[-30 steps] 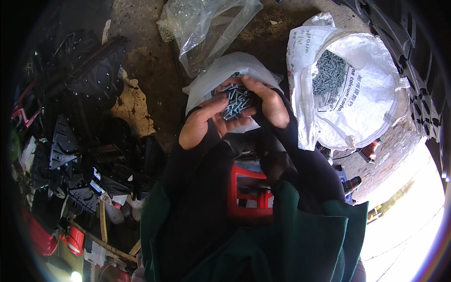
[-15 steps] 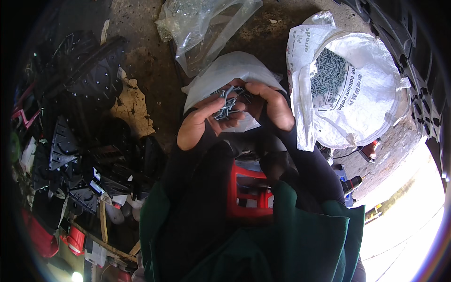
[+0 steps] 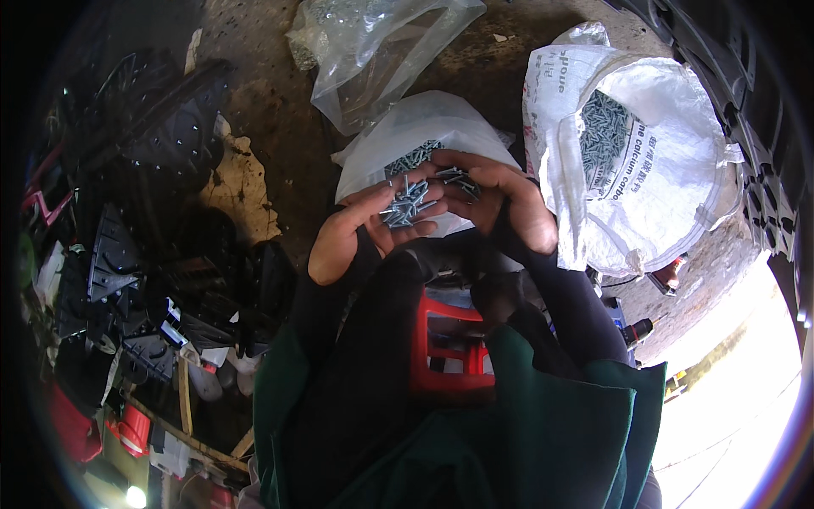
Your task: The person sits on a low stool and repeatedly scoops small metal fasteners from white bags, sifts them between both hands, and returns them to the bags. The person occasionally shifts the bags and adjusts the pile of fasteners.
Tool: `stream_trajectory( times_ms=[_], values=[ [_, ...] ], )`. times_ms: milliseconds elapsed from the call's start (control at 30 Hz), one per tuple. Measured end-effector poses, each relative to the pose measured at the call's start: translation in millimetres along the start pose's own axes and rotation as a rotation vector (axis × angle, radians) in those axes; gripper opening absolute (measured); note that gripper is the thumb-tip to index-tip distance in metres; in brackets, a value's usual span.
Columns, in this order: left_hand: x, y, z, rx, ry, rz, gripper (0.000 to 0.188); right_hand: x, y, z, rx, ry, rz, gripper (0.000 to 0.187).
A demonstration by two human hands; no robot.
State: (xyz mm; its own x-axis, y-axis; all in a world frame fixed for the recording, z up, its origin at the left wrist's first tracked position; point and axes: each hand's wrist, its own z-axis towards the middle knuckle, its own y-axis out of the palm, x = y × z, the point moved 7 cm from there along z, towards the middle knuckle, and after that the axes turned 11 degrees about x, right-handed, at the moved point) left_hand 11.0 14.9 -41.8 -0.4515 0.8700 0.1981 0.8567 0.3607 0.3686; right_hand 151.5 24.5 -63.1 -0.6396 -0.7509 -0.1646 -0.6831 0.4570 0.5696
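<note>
Your left hand (image 3: 360,229) cups a heap of screws (image 3: 407,204); your right hand (image 3: 500,199) pinches several. Small white bag (image 3: 424,127) just beyond holds few; sorting appears mid-way.

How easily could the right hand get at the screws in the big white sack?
Probably easily: the white sack gapes open beside the right hand, its screws uncovered. But that hand already holds screws.
</note>
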Motion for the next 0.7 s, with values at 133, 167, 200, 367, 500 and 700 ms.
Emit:
stream_trajectory(
  times_ms=[133,167,200,367,500,700],
  values=[
    [-2.7,1.2,0.4,-0.024,-0.047,-0.064,0.054,-5.0,4.0,-6.4,-0.066,-0.036,-0.086,0.055],
    [-3.1,2.2,0.7,-0.037,-0.050,-0.078,0.054,-5.3,2.5,-6.5,-0.062,-0.042,-0.092,0.054],
    [-4.2,1.3,1.3,-0.022,-0.060,-0.079,0.054,-5.9,3.2,-7.0,-0.090,-0.060,-0.079,0.054],
    [-8.6,2.6,2.4,-0.008,-0.079,-0.078,0.054,-1.4,-5.5,-7.7,-0.010,-0.125,-0.108,0.049],
    [-7.2,4.0,2.1,0.007,-0.041,-0.115,0.048,1.4,-10.8,-8.8,0.086,-0.113,-0.116,0.046],
    [-8.5,9.9,-0.6,-0.063,-0.049,-0.032,0.043,11.5,-0.8,-3.6,0.056,-0.004,-0.053,0.045]
  ],
)
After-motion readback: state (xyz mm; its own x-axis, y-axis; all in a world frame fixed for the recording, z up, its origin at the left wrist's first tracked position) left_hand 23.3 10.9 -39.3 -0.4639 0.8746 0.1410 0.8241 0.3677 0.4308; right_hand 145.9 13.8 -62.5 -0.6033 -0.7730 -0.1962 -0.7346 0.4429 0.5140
